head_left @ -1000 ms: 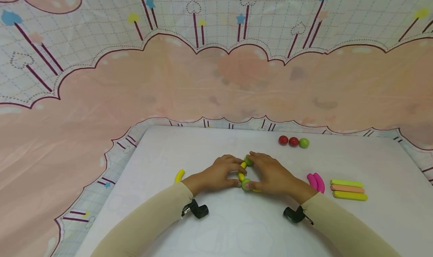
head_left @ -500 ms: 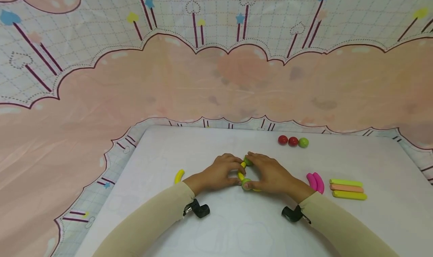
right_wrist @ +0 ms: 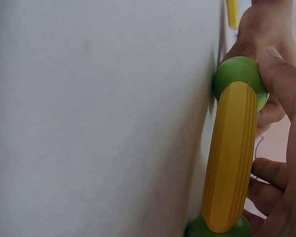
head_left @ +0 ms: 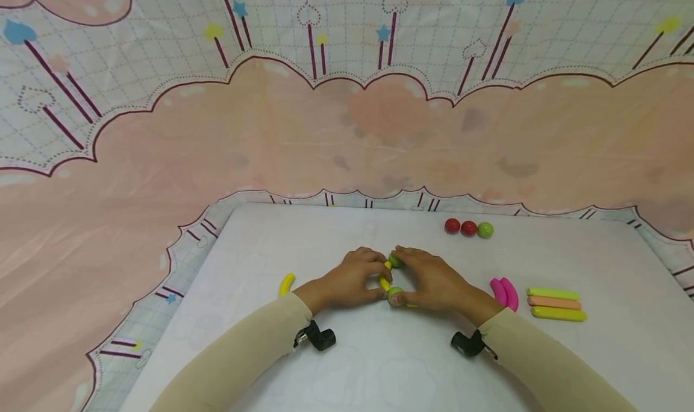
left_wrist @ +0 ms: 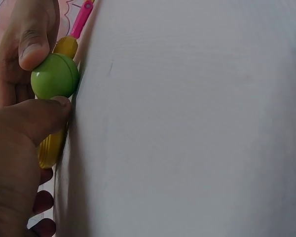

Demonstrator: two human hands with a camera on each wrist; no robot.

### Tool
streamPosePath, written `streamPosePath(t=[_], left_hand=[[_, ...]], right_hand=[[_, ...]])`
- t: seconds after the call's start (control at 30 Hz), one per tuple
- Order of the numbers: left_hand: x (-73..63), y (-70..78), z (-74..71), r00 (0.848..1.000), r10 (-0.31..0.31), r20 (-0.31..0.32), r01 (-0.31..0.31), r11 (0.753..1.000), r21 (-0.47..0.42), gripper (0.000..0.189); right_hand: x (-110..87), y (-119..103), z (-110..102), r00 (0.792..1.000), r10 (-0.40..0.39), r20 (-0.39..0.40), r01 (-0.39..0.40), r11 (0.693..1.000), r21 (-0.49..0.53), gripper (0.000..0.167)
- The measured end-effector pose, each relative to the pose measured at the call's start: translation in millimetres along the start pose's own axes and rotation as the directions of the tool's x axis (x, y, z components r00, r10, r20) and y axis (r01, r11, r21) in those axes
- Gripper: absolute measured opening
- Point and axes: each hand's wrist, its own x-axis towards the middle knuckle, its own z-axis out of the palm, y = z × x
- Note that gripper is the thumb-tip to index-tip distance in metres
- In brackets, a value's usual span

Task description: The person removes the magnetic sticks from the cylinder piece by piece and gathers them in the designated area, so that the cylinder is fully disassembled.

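Two green balls are joined to a yellow curved rod (head_left: 384, 283) between my hands; the near ball (head_left: 395, 296) and the far ball (head_left: 396, 260) sit at its ends. With thumb and fingers my left hand (head_left: 353, 278) grips this rod, its thumb tip against the near ball. My right hand (head_left: 436, 279) holds the near ball under its thumb, while its fingertips reach the far ball. In the right wrist view a second yellow rod (right_wrist: 229, 158) runs from one green ball (right_wrist: 239, 74) to another green ball (right_wrist: 219, 228), beside the right palm.
Two red balls (head_left: 460, 227) and a green ball (head_left: 485, 230) line up at the back of the white table (head_left: 271, 231). To the right lie pink curved rods (head_left: 504, 293) and several straight sticks (head_left: 556, 304). A yellow curved rod (head_left: 287, 284) lies by the left wrist.
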Motion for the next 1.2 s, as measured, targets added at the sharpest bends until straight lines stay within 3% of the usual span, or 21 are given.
streamPosePath(t=[0.5,0.83,1.2], left_hand=[[-8.4,-2.5,-4.0,0.999,-0.028,-0.015,0.028,1.0,-0.009,0.022],[-18.9,-2.6,-14.1,0.996,-0.084,-0.028,0.085,0.996,0.024,0.063],[-31.3,-7.8,-23.1,0.994,-0.109,-0.026,0.11,0.993,0.037,0.063]], right_hand=[[1.2,-2,0,1.0,0.022,-0.004,-0.022,1.0,-0.011,0.1],[2.1,-1,0,0.999,0.042,0.01,-0.042,0.999,0.026,0.093],[1.8,-1,1,0.999,0.04,0.001,-0.04,0.999,0.036,0.09]])
